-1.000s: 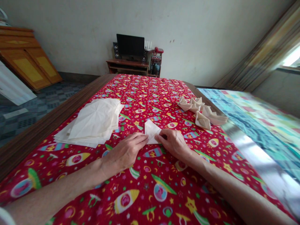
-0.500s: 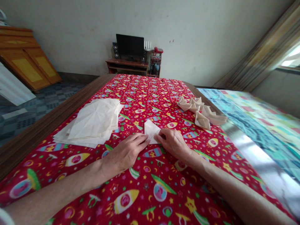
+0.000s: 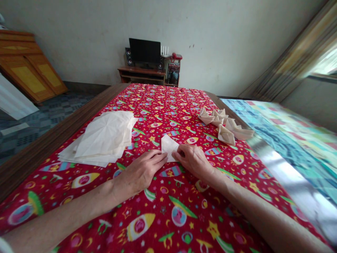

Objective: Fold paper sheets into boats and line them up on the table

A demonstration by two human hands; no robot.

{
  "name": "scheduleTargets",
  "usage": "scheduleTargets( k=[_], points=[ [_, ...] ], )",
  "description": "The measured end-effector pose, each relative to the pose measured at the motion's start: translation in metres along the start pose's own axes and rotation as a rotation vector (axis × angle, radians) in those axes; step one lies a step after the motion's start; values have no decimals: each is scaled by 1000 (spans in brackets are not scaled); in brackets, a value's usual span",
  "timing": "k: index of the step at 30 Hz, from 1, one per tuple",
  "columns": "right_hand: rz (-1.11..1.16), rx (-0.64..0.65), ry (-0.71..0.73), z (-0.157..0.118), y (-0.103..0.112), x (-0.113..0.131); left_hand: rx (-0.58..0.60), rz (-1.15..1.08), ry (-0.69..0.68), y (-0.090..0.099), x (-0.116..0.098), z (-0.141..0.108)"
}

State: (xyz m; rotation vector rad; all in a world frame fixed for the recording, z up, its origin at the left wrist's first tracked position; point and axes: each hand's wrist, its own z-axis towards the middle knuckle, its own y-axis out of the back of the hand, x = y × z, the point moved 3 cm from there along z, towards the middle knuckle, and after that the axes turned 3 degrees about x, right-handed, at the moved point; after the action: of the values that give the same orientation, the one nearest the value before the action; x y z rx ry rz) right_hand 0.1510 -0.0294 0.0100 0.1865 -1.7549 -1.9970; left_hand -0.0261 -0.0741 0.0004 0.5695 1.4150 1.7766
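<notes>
A small piece of folded white paper [image 3: 169,144] lies on the red cloth between my hands. Its upper end comes to a blunt point, while my fingers cover part of its lower edges. My left hand [image 3: 149,165] has its fingers closed together, with the tips holding the paper's lower left side against the cloth. On the other side, my right hand [image 3: 193,158] is curled, and its thumb and forefinger pinch at the paper's right part. The underside of the paper is hidden.
A stack of creased white paper sheets [image 3: 105,135] lies at the left. Several folded paper boats [image 3: 226,134] sit at the right near the table edge. The patterned red tablecloth [image 3: 163,196] covers the wooden table [image 3: 34,143]. A monitor [image 3: 145,52] stands by the far wall.
My right thumb and forefinger have moved slightly left across the paper. My left hand stays pressed at its left side.
</notes>
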Motion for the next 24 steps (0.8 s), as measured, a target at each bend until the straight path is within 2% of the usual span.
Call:
scheduleTargets(
  k=[11,24],
  points=[
    [20,-48,17,-2,-1,-8,92,136,-2,2,-4,1],
    [-80,-56,-22,-2,-2,-4,102,214,-26,0,-5,0]
  ],
)
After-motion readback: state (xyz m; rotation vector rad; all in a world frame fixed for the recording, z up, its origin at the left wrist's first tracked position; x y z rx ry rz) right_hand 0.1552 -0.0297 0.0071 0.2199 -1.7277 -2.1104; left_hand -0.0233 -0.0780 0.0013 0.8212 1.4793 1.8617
